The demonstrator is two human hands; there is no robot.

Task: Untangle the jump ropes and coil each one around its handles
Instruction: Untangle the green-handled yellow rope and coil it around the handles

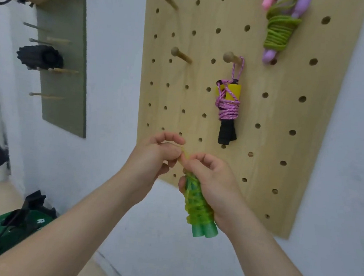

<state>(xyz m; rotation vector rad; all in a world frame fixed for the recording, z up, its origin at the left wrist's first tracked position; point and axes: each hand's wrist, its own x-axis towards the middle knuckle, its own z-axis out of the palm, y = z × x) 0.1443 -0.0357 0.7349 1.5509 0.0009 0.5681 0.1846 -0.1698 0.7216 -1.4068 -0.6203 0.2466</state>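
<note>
The green jump rope (194,208) is held in the air in front of the lower edge of the wooden pegboard (264,145). Its yellow-green cord is wound many times around its two green handles (204,231), which lie side by side with their ends pointing down. The right hand (214,181) is curled round the upper part of this bundle and grips it. The left hand (157,155), just beside it, pinches the loose end of the cord (186,155) at the top of the bundle, fingers bent.

On the pegboard above the hands, a pink-purple rope (227,108) coiled around yellow and black handles hangs by a loop from a wooden peg (230,57). At the pegboard's upper right hangs a lime rope (280,33) wrapped around purple and pink handles. Left of the pegboard, well apart on the white wall, a grey-green board (64,82) carries a black ridged roller (40,57) on its pegs. Below that, on the floor, lies a dark green disc (0,238) with white lettering.
</note>
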